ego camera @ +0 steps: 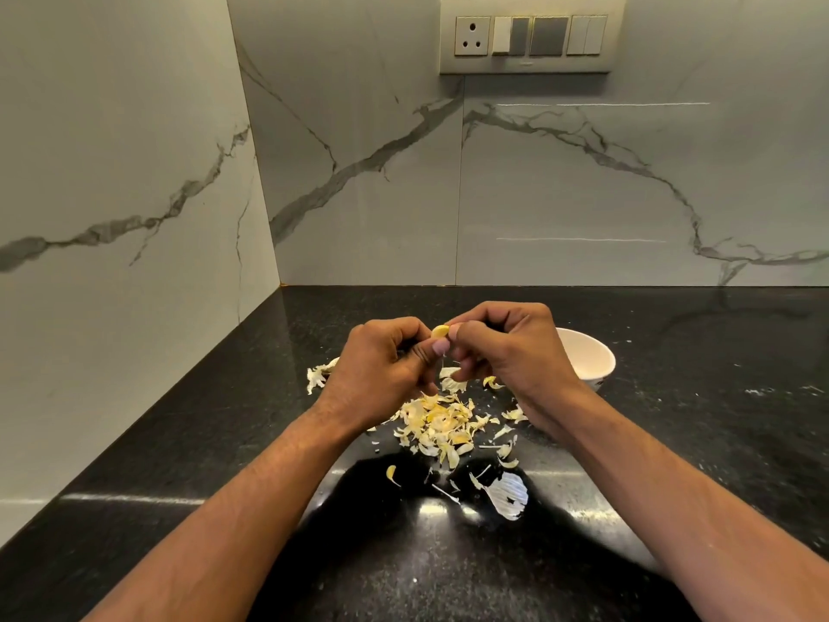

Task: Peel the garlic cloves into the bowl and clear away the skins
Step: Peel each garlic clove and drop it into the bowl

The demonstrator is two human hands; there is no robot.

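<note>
A pale yellow garlic clove (pixel 440 331) is held above the black counter, pinched between both hands. My left hand (pixel 381 365) grips it from the left with curled fingers. My right hand (pixel 507 347) pinches it from the right, thumb against the clove. Below the hands lies a heap of garlic skins (pixel 437 426), with loose flakes spread toward me. A white bowl (pixel 590 359) stands behind my right hand; my hand hides part of it and its contents cannot be seen.
The black speckled counter (pixel 695 419) meets marble walls at the back and left, forming a corner (pixel 280 285). More skins (pixel 316 377) lie left of my left hand. A large papery skin piece (pixel 509 496) lies near the front. A switch panel (pixel 529 35) is on the wall.
</note>
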